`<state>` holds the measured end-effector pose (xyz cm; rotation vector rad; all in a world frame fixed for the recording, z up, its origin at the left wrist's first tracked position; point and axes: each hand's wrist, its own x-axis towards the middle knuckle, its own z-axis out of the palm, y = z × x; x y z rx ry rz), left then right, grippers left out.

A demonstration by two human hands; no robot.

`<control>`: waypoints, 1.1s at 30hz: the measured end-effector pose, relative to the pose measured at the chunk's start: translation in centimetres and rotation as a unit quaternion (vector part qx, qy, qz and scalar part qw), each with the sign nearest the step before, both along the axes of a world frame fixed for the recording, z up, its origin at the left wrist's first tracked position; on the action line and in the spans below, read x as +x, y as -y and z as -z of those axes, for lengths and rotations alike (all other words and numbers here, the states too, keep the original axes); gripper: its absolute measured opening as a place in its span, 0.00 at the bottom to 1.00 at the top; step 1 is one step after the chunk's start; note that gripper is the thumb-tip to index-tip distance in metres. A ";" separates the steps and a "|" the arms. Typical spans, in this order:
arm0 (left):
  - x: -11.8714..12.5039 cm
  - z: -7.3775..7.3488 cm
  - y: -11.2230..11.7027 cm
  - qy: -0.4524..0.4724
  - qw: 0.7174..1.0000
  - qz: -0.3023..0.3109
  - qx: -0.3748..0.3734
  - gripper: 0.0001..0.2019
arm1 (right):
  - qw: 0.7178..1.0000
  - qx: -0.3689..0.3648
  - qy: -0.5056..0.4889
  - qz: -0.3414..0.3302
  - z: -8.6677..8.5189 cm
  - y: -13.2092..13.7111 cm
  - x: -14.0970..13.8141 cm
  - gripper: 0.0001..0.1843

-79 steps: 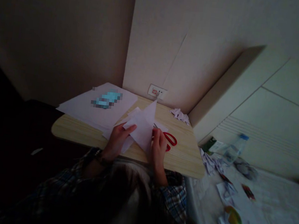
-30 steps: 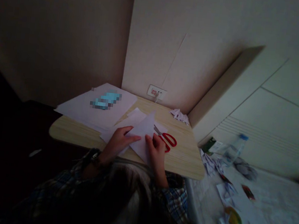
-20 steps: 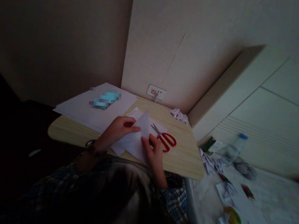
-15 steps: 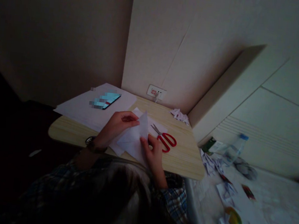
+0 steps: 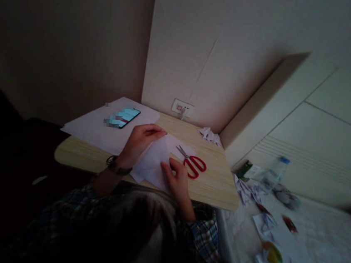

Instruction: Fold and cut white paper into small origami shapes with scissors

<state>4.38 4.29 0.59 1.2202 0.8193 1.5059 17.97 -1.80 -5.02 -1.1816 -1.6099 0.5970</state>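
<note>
A folded sheet of white paper (image 5: 153, 162) is held tilted up between my two hands over the near edge of the small wooden table (image 5: 216, 190). My left hand (image 5: 143, 140) pinches its upper tip between thumb and fingers. Lower down, my right hand (image 5: 177, 177) grips the right edge, thumb on the near face. Just right of that hand lie scissors (image 5: 194, 162) with red handles, their blades slightly apart. More white paper lies under and behind the held sheet, partly covered by it.
A lit phone (image 5: 128, 118) rests on a stack of white paper (image 5: 91, 129) at the table's left. Folded paper pieces (image 5: 209, 136) sit by the wall below a socket (image 5: 182, 108). On the bed (image 5: 323, 247) to the right are a plastic bottle (image 5: 276, 173) and several paper pieces.
My left hand has shifted slightly right and up at the paper's tip, covering more of it. My right hand keeps its grip on the lower edge. The view has moved slightly.
</note>
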 end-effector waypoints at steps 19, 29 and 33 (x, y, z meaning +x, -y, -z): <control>-1.5 4.9 0.9 -0.035 0.996 -0.011 -0.082 0.10 | 0.971 -0.055 -0.204 0.111 1.9 -1.0 1.2 0.16; -1.9 5.3 1.3 -0.014 0.997 -0.029 -0.073 0.14 | 0.968 -0.067 -0.231 0.064 0.9 -0.5 0.9 0.12; -2.0 5.5 1.3 -0.034 0.996 -0.021 -0.080 0.14 | 0.969 -0.075 -0.231 0.052 0.7 -0.6 0.8 0.06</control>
